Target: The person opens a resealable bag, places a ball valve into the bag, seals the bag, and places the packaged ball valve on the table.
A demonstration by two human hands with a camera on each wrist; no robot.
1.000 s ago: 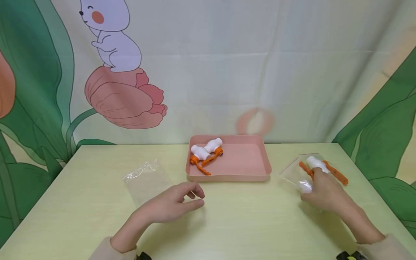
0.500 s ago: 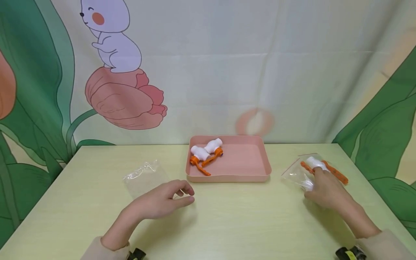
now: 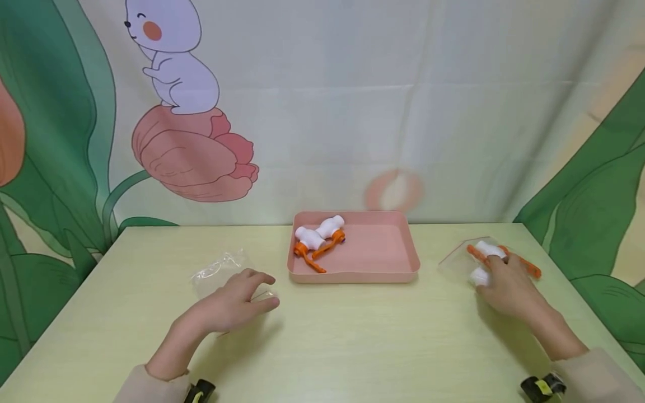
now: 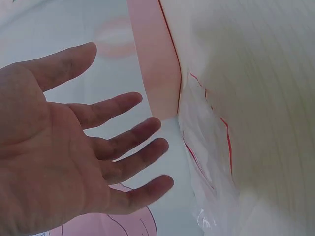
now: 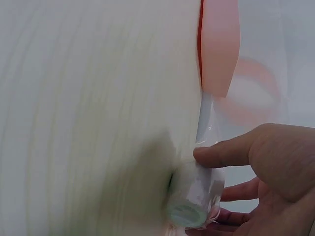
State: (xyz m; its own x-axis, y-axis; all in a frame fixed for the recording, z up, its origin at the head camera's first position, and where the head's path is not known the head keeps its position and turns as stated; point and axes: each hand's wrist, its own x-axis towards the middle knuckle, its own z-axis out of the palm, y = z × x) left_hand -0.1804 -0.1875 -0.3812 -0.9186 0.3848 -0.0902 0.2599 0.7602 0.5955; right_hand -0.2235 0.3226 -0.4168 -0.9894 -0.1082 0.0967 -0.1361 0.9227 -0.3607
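At the table's right side, my right hand (image 3: 509, 291) grips a clear zip bag (image 3: 452, 261). Inside show white tube-shaped pieces (image 3: 489, 249) and orange strips (image 3: 530, 268). The right wrist view has the thumb on one side of a wrapped white tube (image 5: 194, 194) and curled fingers at its other side, partly hidden. Over on the left, my left hand (image 3: 229, 305) hovers with spread, relaxed fingers (image 4: 133, 140) and holds nothing. A flat clear bag (image 3: 220, 271) with a red zip line lies beneath it, partly covered by the hand.
A pink tray (image 3: 375, 249) stands at the back middle. In its left half lie two white tube-shaped pieces (image 3: 309, 238) with orange handles (image 3: 312, 262). Behind the table hangs a printed curtain (image 3: 312, 112).
My left hand has moved left, from near the tray's front to over the flat bag. My right hand has shifted slightly right, and the near white tube in its bag has moved slightly back.
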